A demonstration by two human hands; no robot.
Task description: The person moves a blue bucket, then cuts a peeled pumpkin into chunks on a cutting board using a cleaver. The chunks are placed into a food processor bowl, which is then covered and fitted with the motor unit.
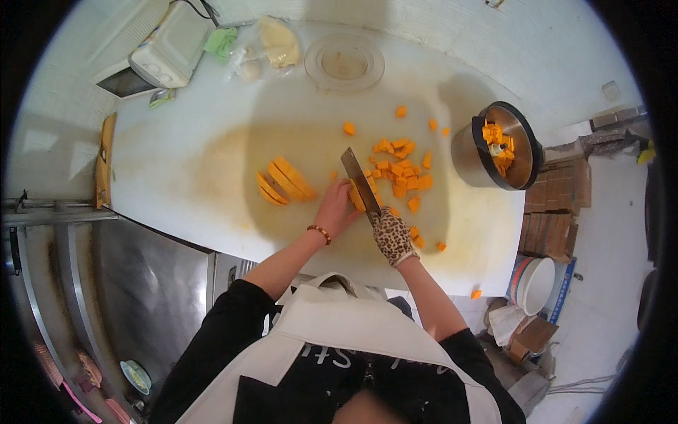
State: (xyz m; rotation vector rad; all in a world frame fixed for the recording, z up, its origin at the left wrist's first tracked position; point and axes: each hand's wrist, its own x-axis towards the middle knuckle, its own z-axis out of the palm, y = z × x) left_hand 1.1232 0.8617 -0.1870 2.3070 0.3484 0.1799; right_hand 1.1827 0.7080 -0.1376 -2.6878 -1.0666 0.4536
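My right hand (394, 238), in a leopard-print glove, grips a cleaver (361, 181) whose blade lies over orange squash pieces on the white worktop (175, 175). Bare and wearing a beaded bracelet, my left hand (337, 208) holds an orange squash slice (357, 197) just left of the blade. Several long squash wedges (288, 177) lie further left. Orange cubes (405, 172) are scattered to the right of the cleaver, some apart from the main pile. At the right stands a metal pot (469, 159) with a black rim, holding more orange pieces.
A clear glass plate (344, 63) lies at the back, beside a plastic bag (279, 42) and a green cloth (220, 42). A white appliance (169, 47) stands back left. One cube (476, 294) sits at the front right edge. Beyond the right edge are cardboard boxes (548, 185) and a white bucket (537, 286).
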